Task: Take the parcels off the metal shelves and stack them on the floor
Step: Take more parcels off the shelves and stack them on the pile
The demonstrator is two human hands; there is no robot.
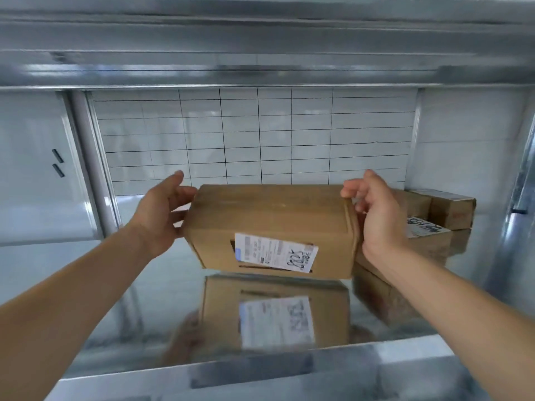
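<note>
A brown cardboard parcel (pixel 269 224) sits between both hands, over the shiny metal shelf (pixel 162 287), which mirrors its underside and label. Whether it rests on the shelf or is just lifted off it cannot be told. The left hand (pixel 162 215) presses flat against the parcel's left end, fingers spread and reaching behind the far corner. The right hand (pixel 376 215) cups the parcel's right end, thumb on the top edge, fingers curled around the far side. So both hands are clamped on the parcel, one at each end. A white shipping label (pixel 275 254) with handwritten digits is on the parcel's front face. To the right of the parcel, partly behind the right hand, smaller cardboard boxes (pixel 445 212) are stacked on the same shelf. Behind the parcel is a white tiled wall (pixel 254 134).
</note>
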